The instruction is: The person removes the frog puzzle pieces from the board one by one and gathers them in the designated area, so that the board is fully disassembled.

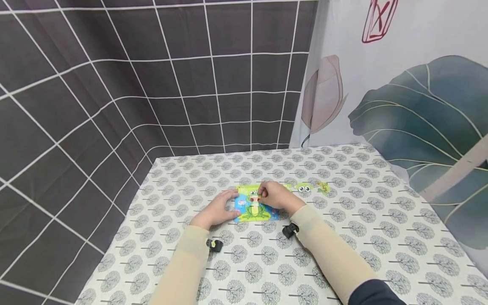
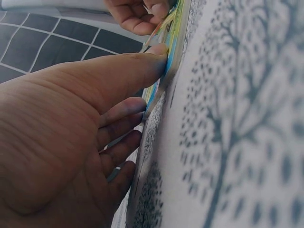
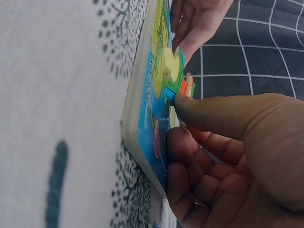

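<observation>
A frog puzzle board (image 1: 254,215) with blue and green printing lies flat on the table. My left hand (image 1: 216,209) rests at its left side, fingers spread and fairly straight. In the left wrist view its thumb (image 2: 137,69) presses on the board's edge. Over the upper middle of the board, my right hand (image 1: 277,195) pinches a puzzle piece (image 3: 176,71) between thumb and fingers. That piece has green, pale yellow and orange-red parts and stands tilted up from the board in the right wrist view. The right fingers partly hide the board's upper right.
Right of the board lie a loose puzzle piece with frog eyes (image 1: 304,188) and a yellow-green piece (image 1: 323,187). A tree-patterned cloth (image 1: 267,258) covers the table. Behind hang a dark grid curtain (image 1: 183,84) and a pale leaf-printed curtain (image 1: 381,76).
</observation>
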Tool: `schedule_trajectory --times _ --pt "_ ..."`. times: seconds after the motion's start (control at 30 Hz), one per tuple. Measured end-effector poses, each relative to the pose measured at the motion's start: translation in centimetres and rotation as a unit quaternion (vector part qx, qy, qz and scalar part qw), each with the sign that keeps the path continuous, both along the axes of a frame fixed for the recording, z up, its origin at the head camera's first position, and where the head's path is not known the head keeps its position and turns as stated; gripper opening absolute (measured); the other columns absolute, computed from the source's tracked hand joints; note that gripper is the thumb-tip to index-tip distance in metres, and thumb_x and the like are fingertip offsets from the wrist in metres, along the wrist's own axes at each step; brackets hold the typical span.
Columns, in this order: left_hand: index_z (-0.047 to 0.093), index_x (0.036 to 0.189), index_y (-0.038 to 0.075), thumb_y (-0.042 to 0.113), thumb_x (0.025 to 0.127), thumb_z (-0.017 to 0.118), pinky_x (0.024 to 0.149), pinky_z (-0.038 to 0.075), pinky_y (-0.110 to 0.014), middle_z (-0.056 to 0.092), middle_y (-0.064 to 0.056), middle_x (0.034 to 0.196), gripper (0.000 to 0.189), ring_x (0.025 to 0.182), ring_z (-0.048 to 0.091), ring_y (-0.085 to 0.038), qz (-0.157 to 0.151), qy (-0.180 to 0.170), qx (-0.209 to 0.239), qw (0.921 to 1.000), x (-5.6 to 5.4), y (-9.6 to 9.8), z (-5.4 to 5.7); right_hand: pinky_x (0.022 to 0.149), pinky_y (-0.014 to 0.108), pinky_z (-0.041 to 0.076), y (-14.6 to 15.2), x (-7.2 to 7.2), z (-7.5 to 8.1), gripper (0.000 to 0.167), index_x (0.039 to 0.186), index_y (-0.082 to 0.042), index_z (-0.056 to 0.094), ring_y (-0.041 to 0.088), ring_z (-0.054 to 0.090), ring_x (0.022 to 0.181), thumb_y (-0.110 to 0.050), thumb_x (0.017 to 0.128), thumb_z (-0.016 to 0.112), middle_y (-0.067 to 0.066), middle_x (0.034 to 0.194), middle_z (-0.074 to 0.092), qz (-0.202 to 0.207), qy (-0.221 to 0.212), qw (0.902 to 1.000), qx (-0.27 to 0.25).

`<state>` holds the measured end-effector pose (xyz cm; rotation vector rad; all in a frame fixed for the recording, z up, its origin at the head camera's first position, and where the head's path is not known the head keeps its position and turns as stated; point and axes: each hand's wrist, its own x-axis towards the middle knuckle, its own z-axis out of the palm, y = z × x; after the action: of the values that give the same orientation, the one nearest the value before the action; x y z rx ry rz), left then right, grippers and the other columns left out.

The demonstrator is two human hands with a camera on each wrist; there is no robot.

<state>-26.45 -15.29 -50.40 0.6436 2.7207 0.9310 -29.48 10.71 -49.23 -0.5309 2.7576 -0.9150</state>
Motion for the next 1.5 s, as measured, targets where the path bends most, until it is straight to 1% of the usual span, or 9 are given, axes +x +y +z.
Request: schedule_trajectory --times 0.13,0.33,0.5,0.67,0.8,0.9,1.1,1.3,1.5 --pt "0.056 0.149 0.011 0.032 0.091 0.083 0.126 0.024 -0.055 0.039 -0.005 0.166 0.068 0.155 0.030 -0.031 0.001 0.003 0.003 1.0000 0.0 0.1 0.0 0.074 0.034 0.052 0.1 -0.2 -0.3 0.016 0.096 -0.015 0.067 0.013 0.057 0.074 -0.016 0.091 0.082 -0.003 0.082 0.061 0.002 0.020 0.9998 0.004" --pt "0.063 0.141 0.013 0.029 0.089 0.084 0.126 0.024 -0.055 0.045 -0.006 0.162 0.058 0.153 0.034 -0.031 0.001 0.010 0.012 0.9999 0.1 0.3 0.1 0.072 0.032 0.053 0.1 -0.3 -0.5 0.015 0.094 -0.013 0.068 0.014 0.057 0.073 -0.015 0.092 0.082 -0.002 0.081 0.061 -0.003 0.026 0.9996 -0.007" --pt "0.068 0.134 0.014 0.025 0.088 0.085 0.126 0.026 -0.053 0.054 -0.002 0.154 0.050 0.149 0.040 -0.029 -0.008 0.020 0.021 0.9996 0.2 0.5 0.2 0.071 0.032 0.053 0.1 -0.3 -0.4 0.015 0.093 -0.013 0.067 0.014 0.057 0.072 -0.014 0.091 0.082 -0.001 0.081 0.062 -0.009 0.027 0.9996 -0.007" --pt "0.072 0.127 0.014 0.019 0.088 0.084 0.123 0.033 -0.052 0.063 0.000 0.141 0.041 0.140 0.049 -0.027 -0.024 0.032 0.031 0.9987 0.3 0.8 0.2 0.072 0.031 0.053 0.0 -0.2 -0.3 0.016 0.092 -0.014 0.067 0.013 0.058 0.072 -0.017 0.091 0.083 -0.002 0.081 0.062 -0.015 0.028 0.9995 0.005" --pt "0.075 0.123 0.016 0.017 0.089 0.084 0.117 0.042 -0.045 0.065 0.004 0.129 0.035 0.128 0.057 -0.021 -0.037 0.023 0.031 0.9985 0.6 1.4 0.4 0.072 0.032 0.053 0.0 -0.2 -0.4 0.016 0.092 -0.013 0.066 0.013 0.057 0.069 -0.017 0.093 0.081 -0.001 0.079 0.061 -0.015 0.024 0.9996 0.004" --pt "0.077 0.119 0.018 0.018 0.089 0.084 0.107 0.050 -0.036 0.065 0.008 0.120 0.031 0.114 0.060 -0.014 -0.050 0.031 0.019 0.9981 0.7 1.8 0.4 0.072 0.033 0.053 0.1 -0.2 -0.6 0.015 0.092 -0.012 0.065 0.013 0.056 0.065 -0.014 0.094 0.079 0.000 0.078 0.060 -0.012 0.023 0.9997 -0.001" --pt "0.079 0.116 0.017 0.020 0.090 0.084 0.087 0.054 -0.029 0.066 0.007 0.111 0.027 0.095 0.059 -0.009 -0.082 0.046 0.017 0.9954 1.0 2.2 0.5 0.073 0.033 0.052 0.2 -0.3 -0.4 0.015 0.091 -0.011 0.065 0.014 0.056 0.067 -0.012 0.093 0.080 0.001 0.078 0.060 -0.010 0.028 0.9995 -0.004" --pt "0.080 0.115 0.020 0.021 0.090 0.083 0.090 0.053 -0.029 0.063 0.012 0.110 0.025 0.097 0.058 -0.009 -0.078 0.024 0.018 0.9965 1.1 2.3 0.4 0.073 0.033 0.053 0.2 -0.3 -0.2 0.014 0.093 -0.009 0.066 0.014 0.057 0.068 -0.013 0.093 0.080 0.001 0.080 0.062 -0.014 0.021 0.9997 -0.004" --pt "0.080 0.117 0.020 0.020 0.091 0.083 0.091 0.052 -0.030 0.062 0.011 0.112 0.026 0.099 0.058 -0.010 -0.085 0.027 0.010 0.9959 1.1 2.3 0.4 0.070 0.032 0.053 0.3 -0.3 -0.2 0.013 0.094 -0.009 0.067 0.014 0.058 0.068 -0.013 0.094 0.079 0.001 0.083 0.063 -0.018 0.010 0.9997 -0.010"
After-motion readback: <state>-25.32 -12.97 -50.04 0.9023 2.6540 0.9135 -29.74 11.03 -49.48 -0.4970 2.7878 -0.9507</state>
